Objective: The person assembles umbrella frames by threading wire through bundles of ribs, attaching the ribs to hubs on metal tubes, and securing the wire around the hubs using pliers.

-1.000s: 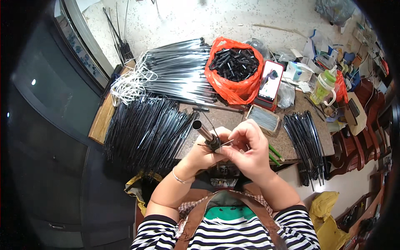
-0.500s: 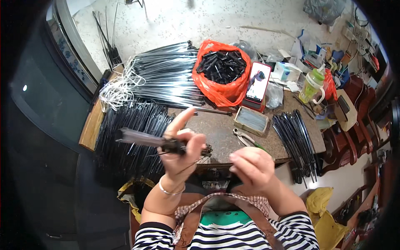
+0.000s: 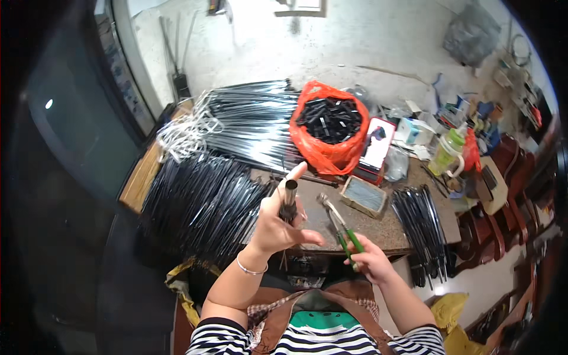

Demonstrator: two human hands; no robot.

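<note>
My left hand (image 3: 273, 223), with a bangle at its wrist, holds a shiny metal tube (image 3: 291, 186) with its hollow end facing up. Dark fittings and thin rods are bunched round the tube; the palm and fingers partly hide them. The index finger and thumb of that hand stick out. To the right, my right hand (image 3: 371, 260) grips the green handles of metal end-cutting pincers (image 3: 330, 207). Their jaws point away from me over the table, apart from the tube.
Black rods (image 3: 198, 204) and silver rods (image 3: 251, 133) lie at left. A red bag (image 3: 322, 158) of small black tubes, a phone (image 3: 378, 142) and a box of thin wires (image 3: 364, 195) stand beyond my hands. More black rods (image 3: 419, 228) overhang the table's right front edge; a green bottle (image 3: 445, 155) stands behind.
My right hand has taken up the pincers from the table. In my left hand the tube has swung from pointing left to pointing up, and that hand has moved right.
</note>
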